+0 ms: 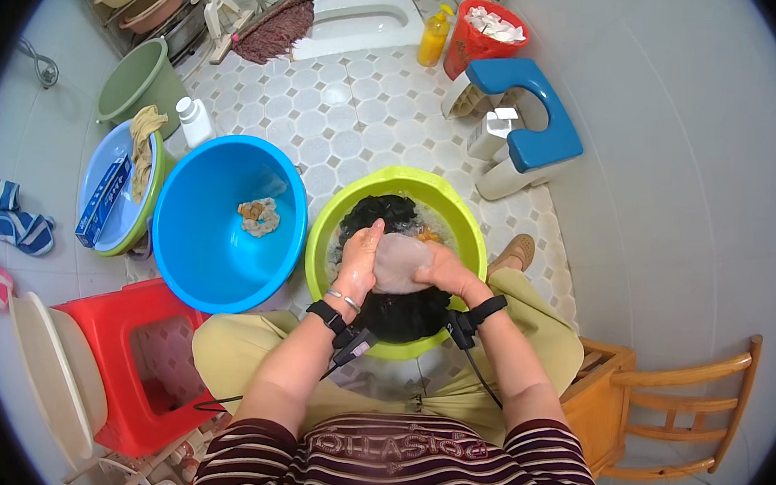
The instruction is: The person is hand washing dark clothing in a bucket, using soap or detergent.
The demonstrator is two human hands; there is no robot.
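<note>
Between my left hand (360,257) and my right hand (450,272) is a pale, rounded piece of wet cloth (401,265); exactly what item it is, I cannot tell. Both hands grip its sides above a yellow-green plastic basin (474,232). Inside that basin, dark fabric (404,314) lies below the hands, and more black cloth (380,209) shows at the far side amid sudsy water. A small orange item (427,235) is partly hidden behind the pale cloth. Wrist straps with cables circle both wrists.
Left of the basin stands a large blue tub (223,257) with a scrunchie (265,218) inside. A white bottle (194,121), a blue stool (542,104), a red stool (107,330) and a wooden chair (595,395) surround me. A mop (278,29) lies by the squat toilet (357,21).
</note>
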